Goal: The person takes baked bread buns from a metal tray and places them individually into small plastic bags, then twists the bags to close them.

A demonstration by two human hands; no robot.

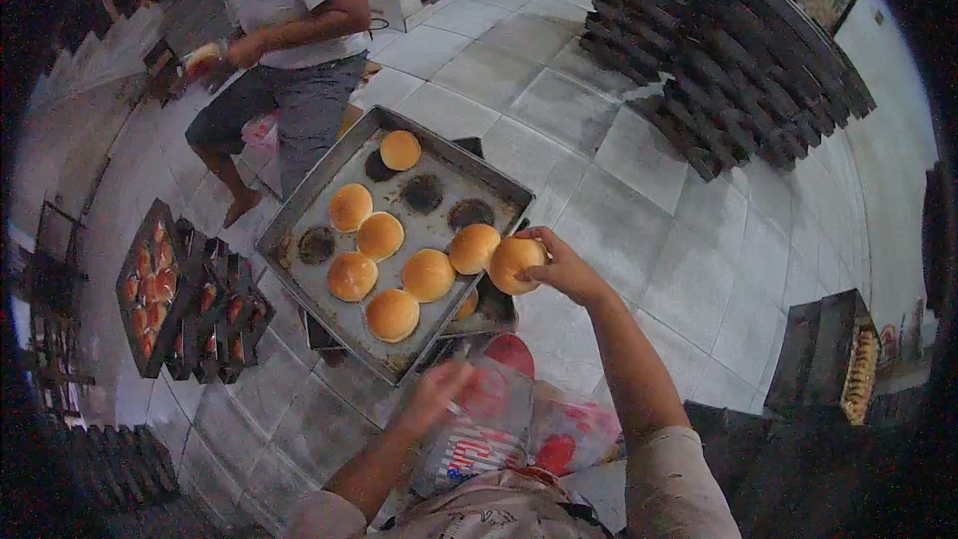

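Observation:
My right hand (563,269) grips a round golden bun (518,266) just beyond the right rim of a metal baking tray (299,202). Several more buns (380,236) lie in that tray, some touching one another, among dark round stains. One bun (473,248) sits against the rim beside the held one. Motion blurs my left hand (443,391), which is at the edge of a clear plastic bag (490,427) with red and white print over my lap. Whether its fingers pinch the bag cannot be made out.
Another tray (498,311) is under the front one, with a bun (465,305) partly visible. Stacked trays (146,314) at left hold wrapped items. A co-worker (299,30) sits upper left. Tall dark tray stacks (718,45) stand upper right; more trays (812,352) are at right.

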